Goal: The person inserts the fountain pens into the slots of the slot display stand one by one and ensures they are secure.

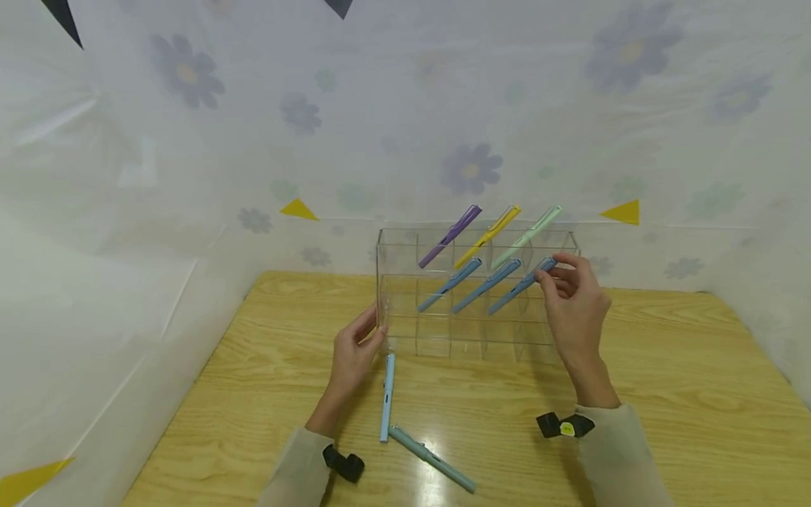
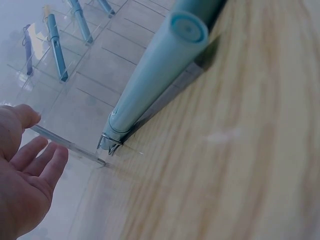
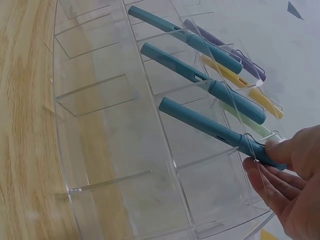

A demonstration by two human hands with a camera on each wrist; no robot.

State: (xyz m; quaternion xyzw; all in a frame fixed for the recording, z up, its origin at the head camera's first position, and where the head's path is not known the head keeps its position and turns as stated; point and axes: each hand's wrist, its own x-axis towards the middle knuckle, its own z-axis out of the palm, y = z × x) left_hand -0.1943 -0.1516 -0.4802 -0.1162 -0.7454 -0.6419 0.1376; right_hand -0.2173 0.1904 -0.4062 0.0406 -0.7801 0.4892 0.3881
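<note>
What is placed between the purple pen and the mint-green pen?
The yellow pen, in the top row of the clear rack; the head view shows it.

There are eight pens (image 1: 432, 459), one clear rack (image 1: 469, 339) and one table (image 1: 690, 394).

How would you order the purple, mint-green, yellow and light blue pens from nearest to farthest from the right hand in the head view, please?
1. Mint-green pen: top row, rightmost.
2. Yellow pen: top row, middle.
3. Purple pen: top row, leftmost.
4. Light blue pen: on the table, farther left.
</note>
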